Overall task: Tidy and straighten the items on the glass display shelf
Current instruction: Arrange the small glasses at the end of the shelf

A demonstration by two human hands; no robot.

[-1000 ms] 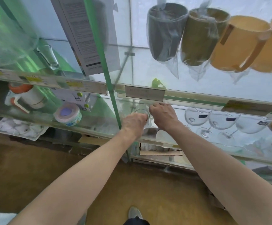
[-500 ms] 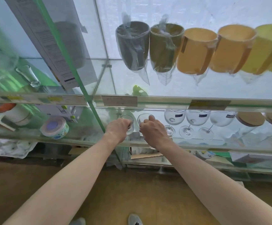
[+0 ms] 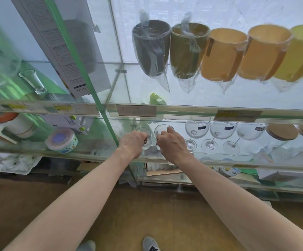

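1. Left hand (image 3: 133,142) was curled round a small clear glass (image 3: 145,137), and the right hand (image 3: 172,143) was wrapped on the one beside it (image 3: 162,130). Both were holding, fingers closed on the bowls.
2. Both glasses sat on the middle glass shelf (image 3: 219,161), right in front of the knuckles and nearly touching each other.
3. Thin clear glass, so I'd say light, slippery, chips easily. I'd grip low on the bowl, not the rim.
4. The wine glasses (image 3: 217,134) stood just right of the right hand, so watch for clinking.
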